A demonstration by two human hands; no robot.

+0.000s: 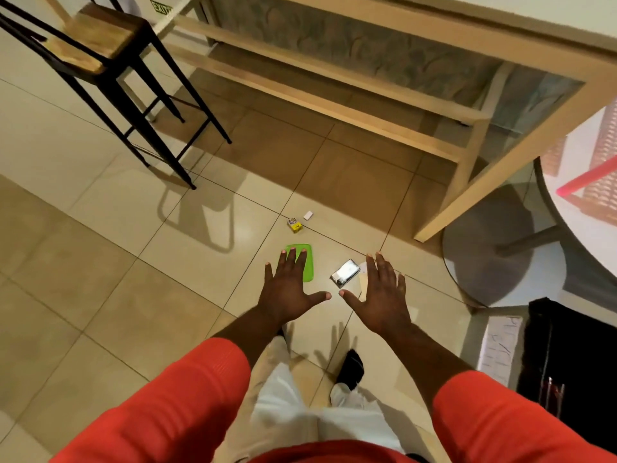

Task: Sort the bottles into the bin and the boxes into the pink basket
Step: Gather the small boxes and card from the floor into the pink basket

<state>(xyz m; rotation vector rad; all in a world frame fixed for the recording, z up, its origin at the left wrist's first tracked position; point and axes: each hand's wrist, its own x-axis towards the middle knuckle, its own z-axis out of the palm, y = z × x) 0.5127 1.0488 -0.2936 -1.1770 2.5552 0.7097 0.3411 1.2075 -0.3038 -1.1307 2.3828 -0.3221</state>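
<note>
I am standing over a tiled floor with both hands held out flat, palms down and empty. My left hand (287,289) hovers over a flat green item (306,262). My right hand (382,295) sits just right of a shiny silver box (345,273) lying on the floor, and partly covers a pale flat item (363,279). Farther off lie a small yellow box (294,224) and a tiny white box (308,215). The pink basket (597,182) stands on a round table at the right edge. A dark bin (574,359) stands at the lower right.
A black metal stool with a wooden seat (96,51) stands at the upper left. A cream wooden table frame (460,182) crosses the top and right. The round white table (574,235) has a grey base. My feet and white trousers show below.
</note>
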